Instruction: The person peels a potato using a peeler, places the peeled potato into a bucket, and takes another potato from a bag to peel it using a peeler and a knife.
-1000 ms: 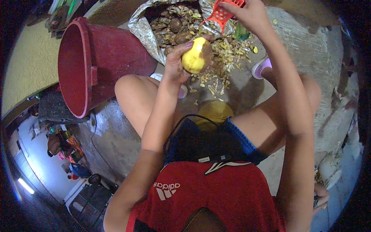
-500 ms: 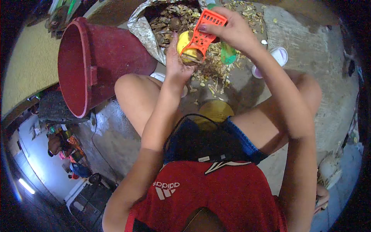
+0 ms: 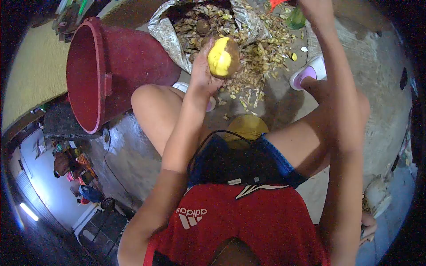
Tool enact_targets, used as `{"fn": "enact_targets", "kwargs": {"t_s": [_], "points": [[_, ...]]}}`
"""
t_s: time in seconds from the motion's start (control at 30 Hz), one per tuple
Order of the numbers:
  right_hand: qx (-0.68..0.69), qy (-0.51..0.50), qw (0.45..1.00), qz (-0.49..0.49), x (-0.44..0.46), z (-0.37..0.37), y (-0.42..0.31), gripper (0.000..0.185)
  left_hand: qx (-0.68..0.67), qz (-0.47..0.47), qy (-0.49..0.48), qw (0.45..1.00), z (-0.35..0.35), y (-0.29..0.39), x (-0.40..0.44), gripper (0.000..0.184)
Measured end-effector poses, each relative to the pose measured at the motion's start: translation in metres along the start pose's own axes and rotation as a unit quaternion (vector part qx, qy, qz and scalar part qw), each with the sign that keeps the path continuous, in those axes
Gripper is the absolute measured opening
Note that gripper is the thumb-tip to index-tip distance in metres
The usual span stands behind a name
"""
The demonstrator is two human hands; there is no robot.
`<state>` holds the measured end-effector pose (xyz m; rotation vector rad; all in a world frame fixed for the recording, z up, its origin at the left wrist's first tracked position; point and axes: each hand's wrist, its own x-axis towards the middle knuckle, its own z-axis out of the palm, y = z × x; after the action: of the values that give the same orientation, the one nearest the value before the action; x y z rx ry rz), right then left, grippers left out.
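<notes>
My left hand holds a round, partly peeled fruit or vegetable, bright yellow on the peeled side and brown on the right. My right hand is raised at the top edge, its fingers mostly cut off by the frame. Beside it shows a small part of an orange-red peeler. Below and behind the yellow piece lies an open silvery sack with brown peels and a whole brown piece in it. Loose peelings are scattered on the floor to its right.
A large dark red bin lies tipped at the left. A green bottle-like object is near my right hand. A yellow round object sits between my legs. People are at the far left; another person's hand shows lower right.
The peeler went down onto the yellow piece, then moved up and right with my right hand to the top edge. My left hand still holds the piece, now showing more yellow towards the camera.
</notes>
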<state>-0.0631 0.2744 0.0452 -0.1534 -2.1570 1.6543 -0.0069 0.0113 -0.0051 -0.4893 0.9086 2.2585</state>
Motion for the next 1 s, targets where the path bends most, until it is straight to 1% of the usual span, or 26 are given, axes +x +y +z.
{"fn": "enact_targets", "kwargs": {"t_s": [0.03,0.13,0.17,0.23,0.27,0.33,0.37,0.47,0.5,0.53,0.6,0.63,0.73,0.77,0.87,0.9,0.93,1.0], "points": [[0.066,-0.035,0.995,0.071,-0.01,0.007,-0.013,0.02,0.008,-0.004,-0.054,0.998,-0.004,0.001,0.003,0.043],[-0.142,-0.082,0.986,0.024,-0.023,0.018,-0.015,0.021,-0.016,-0.009,-0.027,0.999,-0.004,0.0,0.005,0.042],[-0.075,-0.099,0.991,0.058,-0.023,0.019,-0.013,0.022,-0.012,-0.016,-0.038,0.999,-0.005,0.001,0.003,0.042],[-0.096,-0.103,0.989,0.045,-0.023,0.02,-0.016,0.021,-0.005,-0.029,-0.058,0.998,-0.006,0.004,-0.001,0.043],[-0.107,-0.104,0.988,0.039,-0.024,0.021,-0.016,0.021,0.005,-0.015,-0.042,0.999,-0.008,0.003,0.001,0.043],[-0.041,-0.116,0.991,0.053,-0.027,0.022,-0.019,0.02,0.023,0.011,-0.01,1.0,-0.011,-0.001,0.008,0.045],[-0.008,-0.121,0.991,0.06,-0.029,0.024,-0.022,0.019,0.023,0.005,-0.009,1.0,-0.014,-0.001,0.009,0.044],[0.026,-0.168,0.971,0.168,-0.033,0.025,-0.041,0.017,0.011,-0.017,0.007,1.0,-0.01,0.0,0.001,0.043],[0.033,-0.179,0.976,0.122,-0.036,0.028,-0.032,0.017,-0.001,-0.027,0.02,0.999,-0.004,0.002,-0.002,0.043],[0.069,-0.186,0.973,0.117,-0.043,0.034,-0.024,0.017,-0.012,-0.037,0.032,0.999,-0.001,0.003,-0.003,0.043],[0.142,-0.2,0.964,0.106,-0.054,0.048,-0.017,0.019,0.005,-0.027,0.002,1.0,-0.009,0.0,-0.001,0.041],[0.012,-0.222,0.971,0.084,-0.057,0.048,-0.021,0.022,0.013,-0.022,-0.013,1.0,-0.012,0.0,0.001,0.041],[0.019,-0.215,0.97,0.11,-0.062,0.056,-0.023,0.025,0.055,0.059,0.038,0.996,0.0,-0.008,0.001,0.044],[-0.029,-0.201,0.971,0.129,-0.06,0.053,-0.027,0.026,0.052,0.058,0.019,0.997,-0.001,-0.007,0.003,0.042],[-0.06,-0.12,0.99,0.049,-0.033,0.038,-0.012,0.026,0.034,0.044,-0.041,0.998,-0.011,-0.003,0.005,0.039],[-0.13,-0.045,0.99,-0.009,-0.023,0.03,-0.002,0.024,0.023,0.035,-0.064,0.997,-0.016,-0.001,0.004,0.038],[-0.199,0.031,0.977,-0.067,-0.017,0.024,0.001,0.022,0.011,0.025,-0.086,0.996,-0.018,0.0,0.003,0.037],[-0.079,-0.005,0.995,0.057,-0.012,0.016,-0.003,0.019,0.016,0.042,-0.061,0.997,-0.017,0.0,0.002,0.037]]}}
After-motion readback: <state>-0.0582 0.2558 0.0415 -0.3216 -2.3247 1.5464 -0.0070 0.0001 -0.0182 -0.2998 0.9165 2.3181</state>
